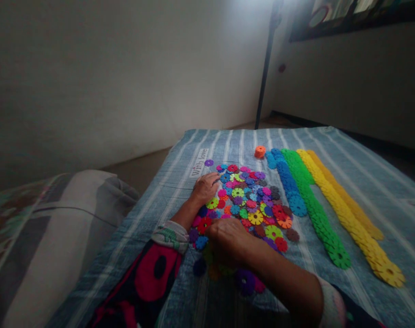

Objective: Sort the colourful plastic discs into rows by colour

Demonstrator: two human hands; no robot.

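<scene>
A loose pile of coloured plastic snowflake discs [251,202] lies on a blue striped sheet [365,173]. My left hand [204,187] rests at the pile's left edge, fingers curled and reaching toward a disc; what it grips is hidden. My right hand [230,239] sits on the near edge of the pile, fingers bent down over the discs and hidden from view. To the right lie long overlapping rows of sorted discs: blue [287,182], green [317,214], yellow [351,223] and orange-yellow [347,198]. A small orange stack [260,151] stands at the far end.
A single purple disc [209,162] lies apart near the "With love" label [199,162]. A grey and patterned cushion [50,237] lies at the left. A dark pole [265,68] stands against the wall beyond the sheet. Bare floor shows past the sheet's far edge.
</scene>
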